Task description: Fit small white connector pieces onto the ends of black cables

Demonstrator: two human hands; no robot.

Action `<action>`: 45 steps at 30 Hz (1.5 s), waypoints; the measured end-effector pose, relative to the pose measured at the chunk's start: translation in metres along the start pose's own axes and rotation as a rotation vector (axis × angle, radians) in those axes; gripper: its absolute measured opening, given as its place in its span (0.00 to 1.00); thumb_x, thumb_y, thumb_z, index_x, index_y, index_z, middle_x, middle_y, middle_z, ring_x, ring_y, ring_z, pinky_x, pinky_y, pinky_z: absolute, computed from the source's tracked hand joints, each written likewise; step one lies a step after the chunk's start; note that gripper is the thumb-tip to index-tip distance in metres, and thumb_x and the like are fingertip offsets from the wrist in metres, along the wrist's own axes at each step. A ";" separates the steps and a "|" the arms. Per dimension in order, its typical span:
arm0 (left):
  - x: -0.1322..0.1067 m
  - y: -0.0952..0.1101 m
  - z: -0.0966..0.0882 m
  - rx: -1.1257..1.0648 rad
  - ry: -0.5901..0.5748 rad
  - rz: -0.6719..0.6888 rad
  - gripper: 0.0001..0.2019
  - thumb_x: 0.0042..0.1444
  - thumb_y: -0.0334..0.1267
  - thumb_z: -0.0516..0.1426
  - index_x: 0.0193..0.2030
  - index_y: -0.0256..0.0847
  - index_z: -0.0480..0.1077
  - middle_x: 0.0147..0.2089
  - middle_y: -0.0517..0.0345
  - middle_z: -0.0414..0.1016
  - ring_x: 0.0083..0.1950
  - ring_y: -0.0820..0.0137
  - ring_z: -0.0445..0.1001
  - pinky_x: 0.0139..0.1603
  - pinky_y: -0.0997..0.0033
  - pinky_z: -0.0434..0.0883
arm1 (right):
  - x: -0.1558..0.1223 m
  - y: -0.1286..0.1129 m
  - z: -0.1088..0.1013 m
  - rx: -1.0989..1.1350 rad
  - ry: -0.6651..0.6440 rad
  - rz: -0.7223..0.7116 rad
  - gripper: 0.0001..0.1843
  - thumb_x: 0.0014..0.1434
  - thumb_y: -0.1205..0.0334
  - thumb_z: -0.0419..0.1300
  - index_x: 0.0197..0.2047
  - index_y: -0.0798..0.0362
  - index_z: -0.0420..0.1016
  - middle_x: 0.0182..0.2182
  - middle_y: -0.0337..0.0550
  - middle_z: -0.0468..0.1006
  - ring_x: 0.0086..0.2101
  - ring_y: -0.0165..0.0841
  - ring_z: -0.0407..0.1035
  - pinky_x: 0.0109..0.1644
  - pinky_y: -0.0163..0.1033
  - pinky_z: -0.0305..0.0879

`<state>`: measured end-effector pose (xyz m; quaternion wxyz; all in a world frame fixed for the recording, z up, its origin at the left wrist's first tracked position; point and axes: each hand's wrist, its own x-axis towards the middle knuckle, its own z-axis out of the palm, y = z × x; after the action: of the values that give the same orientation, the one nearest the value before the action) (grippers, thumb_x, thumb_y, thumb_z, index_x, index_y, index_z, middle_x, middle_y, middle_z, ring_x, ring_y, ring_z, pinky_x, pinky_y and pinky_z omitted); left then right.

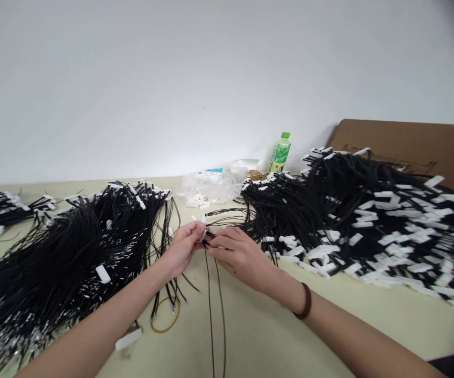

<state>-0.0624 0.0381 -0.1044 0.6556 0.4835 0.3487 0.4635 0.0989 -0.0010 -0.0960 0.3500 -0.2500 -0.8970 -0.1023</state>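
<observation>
My left hand (185, 245) is closed, thumb and forefinger pinching a small white connector (203, 234). Right beside it, my right hand (239, 253) is closed around thin black wires (210, 310) that meet the connector; its fingertips partly hide them. Two of these wires hang down toward the front edge of the view. Whether their ends are seated in the connector is too small to tell. Loose black wires with metal tips lie under my left wrist, near a yellow-brown ring (165, 329).
A large heap of black wires (81, 236) with metal ends covers the left side. Wires with white connectors (403, 231) pile up on the right. Behind my hands are a clear plastic bag (207, 186) of white parts and a green-capped bottle (280, 153); a cardboard box (403, 144) leans at the wall.
</observation>
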 end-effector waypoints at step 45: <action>0.001 0.000 -0.004 0.012 -0.017 0.009 0.13 0.47 0.46 0.60 0.27 0.37 0.66 0.26 0.60 0.68 0.28 0.75 0.67 0.25 0.77 0.60 | -0.002 0.028 -0.035 -0.105 0.128 0.145 0.10 0.60 0.65 0.52 0.32 0.54 0.73 0.23 0.41 0.67 0.26 0.29 0.56 0.30 0.34 0.54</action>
<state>-0.0660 0.0401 -0.1054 0.6533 0.4929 0.3438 0.4605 0.1349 0.0100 -0.0709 0.3994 -0.3251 -0.8458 -0.1392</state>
